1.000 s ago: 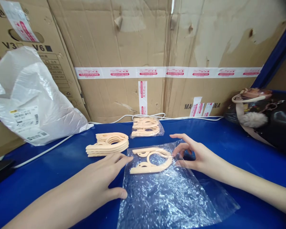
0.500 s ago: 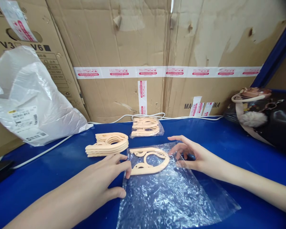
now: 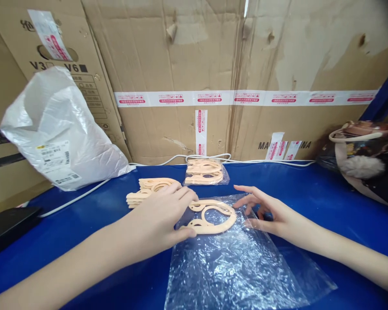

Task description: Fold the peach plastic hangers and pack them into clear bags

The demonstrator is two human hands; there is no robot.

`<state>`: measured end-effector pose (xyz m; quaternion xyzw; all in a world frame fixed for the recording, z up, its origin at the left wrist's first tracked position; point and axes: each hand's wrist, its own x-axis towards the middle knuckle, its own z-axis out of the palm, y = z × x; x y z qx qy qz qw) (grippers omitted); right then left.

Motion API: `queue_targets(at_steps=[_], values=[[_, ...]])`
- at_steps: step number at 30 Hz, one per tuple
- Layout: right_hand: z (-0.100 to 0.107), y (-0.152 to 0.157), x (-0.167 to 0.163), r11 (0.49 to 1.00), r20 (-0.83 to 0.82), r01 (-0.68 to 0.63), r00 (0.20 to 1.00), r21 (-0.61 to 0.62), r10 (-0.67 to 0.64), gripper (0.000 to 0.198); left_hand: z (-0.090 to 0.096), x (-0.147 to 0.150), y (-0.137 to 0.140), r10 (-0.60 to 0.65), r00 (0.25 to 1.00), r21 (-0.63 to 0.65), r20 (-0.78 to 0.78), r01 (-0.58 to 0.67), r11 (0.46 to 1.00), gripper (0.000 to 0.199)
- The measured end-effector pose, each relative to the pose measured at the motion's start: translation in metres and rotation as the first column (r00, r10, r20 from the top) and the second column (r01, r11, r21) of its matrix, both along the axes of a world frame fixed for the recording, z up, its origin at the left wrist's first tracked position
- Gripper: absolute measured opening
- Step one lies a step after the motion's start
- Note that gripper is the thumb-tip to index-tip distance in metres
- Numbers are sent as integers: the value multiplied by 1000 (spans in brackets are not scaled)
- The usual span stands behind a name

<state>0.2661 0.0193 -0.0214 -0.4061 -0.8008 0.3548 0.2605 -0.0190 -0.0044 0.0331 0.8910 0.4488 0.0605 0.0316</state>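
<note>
A beige folding hanger (image 3: 218, 228), folded flat, lies at the upper end of a clear plastic bag (image 3: 233, 267). My left hand (image 3: 168, 206) spans the hanger's left end, thumb at its lower arm and fingers at the upper one. Beyond the rounded right end, my right hand (image 3: 265, 211) rests at the bag's edge with fingers loosely bent and apart, index finger raised. Partly behind my left hand is a stack of similar hangers (image 3: 139, 198). Farther back sits a clear-wrapped pack of hangers (image 3: 204, 172).
A white shipping bag (image 3: 58, 133) stands at the left against large cardboard boxes (image 3: 181, 56). A black device (image 3: 13, 228) lies at the left edge of the blue table (image 3: 116, 284). White cable (image 3: 74, 198) runs along the back. Dark bags with a fluffy pompom (image 3: 364, 168) occupy the right.
My left hand has moved right and up, from the bag's left edge onto the hanger's left end, now covering part of the stack. My right hand stays nearly still. The view has shifted left.
</note>
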Motion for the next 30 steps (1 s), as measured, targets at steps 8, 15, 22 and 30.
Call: queue_targets(at_steps=[8, 15, 22, 30], values=[[1, 0, 2, 1000, 35, -21, 999, 17, 20, 60, 5, 6, 29, -32, 991, -137, -128, 14, 991, 82], [4, -1, 3, 1000, 30, -28, 999, 2, 28, 59, 3, 9, 24, -47, 992, -70, -118, 38, 997, 66], [9, -2, 3, 999, -6, -6, 1000, -47, 6, 61, -8, 3, 27, -52, 994, -47, -94, 48, 998, 55], [9, -3, 2, 997, -31, 10, 999, -82, -12, 62, -12, 1, 34, -39, 993, -50, -113, 33, 998, 66]])
